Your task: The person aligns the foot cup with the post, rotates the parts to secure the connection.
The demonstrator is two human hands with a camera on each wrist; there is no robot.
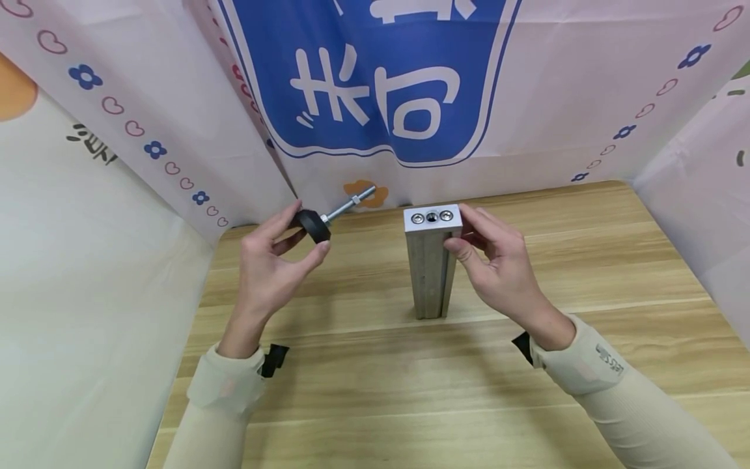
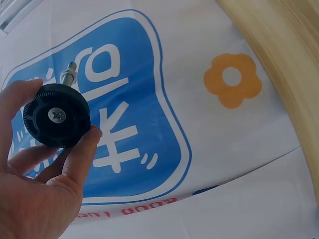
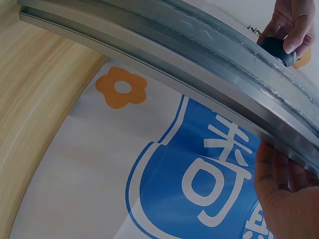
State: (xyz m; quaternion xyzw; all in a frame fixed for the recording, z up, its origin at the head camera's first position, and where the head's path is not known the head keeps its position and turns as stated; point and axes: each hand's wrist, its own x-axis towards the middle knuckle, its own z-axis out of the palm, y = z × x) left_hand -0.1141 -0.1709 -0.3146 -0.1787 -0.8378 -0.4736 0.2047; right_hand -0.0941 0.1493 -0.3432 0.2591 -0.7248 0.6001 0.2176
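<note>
In the head view my left hand (image 1: 265,264) pinches a black levelling foot (image 1: 314,226) by the edge of its round base. Its threaded stud (image 1: 342,210), with a nut on it, points up and to the right. A cross-head screw (image 2: 57,115) sits in the base's underside in the left wrist view. My right hand (image 1: 502,267) grips the upper end of an upright aluminium profile (image 1: 428,273) from the right. The metal end plate (image 1: 432,228) on top carries two bolts with a hole between them. Stud and plate are apart.
The profile stands on a wood-grain table (image 1: 363,384). Behind it hangs a white cloth (image 1: 556,117) with a blue printed panel and flower prints, meeting the table's back edge. More cloth closes off the left and right sides.
</note>
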